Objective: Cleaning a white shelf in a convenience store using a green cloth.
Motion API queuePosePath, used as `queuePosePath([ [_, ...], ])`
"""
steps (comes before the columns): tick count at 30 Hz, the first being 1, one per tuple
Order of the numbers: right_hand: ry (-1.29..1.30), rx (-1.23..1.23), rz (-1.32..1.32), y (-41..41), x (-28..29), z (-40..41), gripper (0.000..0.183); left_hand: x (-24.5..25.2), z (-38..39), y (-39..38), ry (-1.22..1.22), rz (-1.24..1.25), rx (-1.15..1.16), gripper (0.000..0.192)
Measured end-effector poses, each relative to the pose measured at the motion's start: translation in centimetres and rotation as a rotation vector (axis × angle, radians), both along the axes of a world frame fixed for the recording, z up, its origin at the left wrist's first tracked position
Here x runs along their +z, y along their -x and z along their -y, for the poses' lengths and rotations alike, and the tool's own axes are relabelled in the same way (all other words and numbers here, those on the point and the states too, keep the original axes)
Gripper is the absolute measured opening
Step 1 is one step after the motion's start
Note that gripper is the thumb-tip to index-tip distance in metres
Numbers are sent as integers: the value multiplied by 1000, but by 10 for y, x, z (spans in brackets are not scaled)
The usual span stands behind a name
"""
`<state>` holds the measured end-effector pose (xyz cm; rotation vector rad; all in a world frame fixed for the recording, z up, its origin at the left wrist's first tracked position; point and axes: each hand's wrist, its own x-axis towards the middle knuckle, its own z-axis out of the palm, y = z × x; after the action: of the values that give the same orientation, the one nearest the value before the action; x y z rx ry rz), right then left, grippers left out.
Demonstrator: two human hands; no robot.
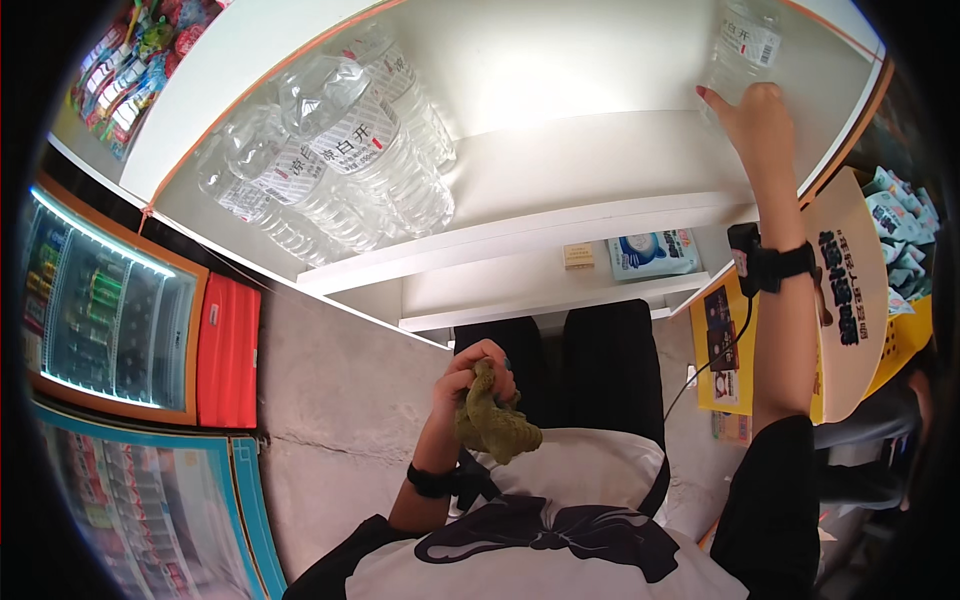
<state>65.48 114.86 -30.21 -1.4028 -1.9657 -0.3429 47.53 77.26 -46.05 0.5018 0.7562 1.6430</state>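
Observation:
My left hand (480, 375) grips a bunched olive-green cloth (499, 424) in front of my body, below the shelves. My right hand (750, 120) reaches into the right end of the white upper shelf and is at the lower part of a clear plastic water bottle (739, 45); the fingers are partly hidden behind the back of the hand, so the hold cannot be fully seen. Several large clear water bottles (360, 150) with white labels stand close together at the left end of the same shelf (600, 150).
A lower shelf (487, 296) holds a small tan box (578, 256) and a white and blue packet (652, 253). A yellow display stand (731, 352) with snack packs is at right. Glass-door coolers (112, 300) and a red container (227, 352) stand at left. Part of another person shows at far right.

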Motion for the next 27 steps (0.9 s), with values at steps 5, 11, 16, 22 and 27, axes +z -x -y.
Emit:
queuePosePath([
  [5, 31, -2, -116, 0, -7, -4, 65, -17, 7, -2, -9, 56, -10, 21],
  [11, 361, 522, -592, 33, 4, 61, 65, -27, 21, 12, 64, 31, -12, 30],
  [16, 401, 764, -417, 99, 0, 103, 60, -24, 16, 13, 77, 40, 30, 32],
  [22, 487, 921, -199, 154, 16, 128, 53, -23, 7, 6, 38, 1, -15, 35],
  [27, 568, 981, -221, 160, 19, 132, 47, -17, -7, -9, 159, -40, -67, 39],
])
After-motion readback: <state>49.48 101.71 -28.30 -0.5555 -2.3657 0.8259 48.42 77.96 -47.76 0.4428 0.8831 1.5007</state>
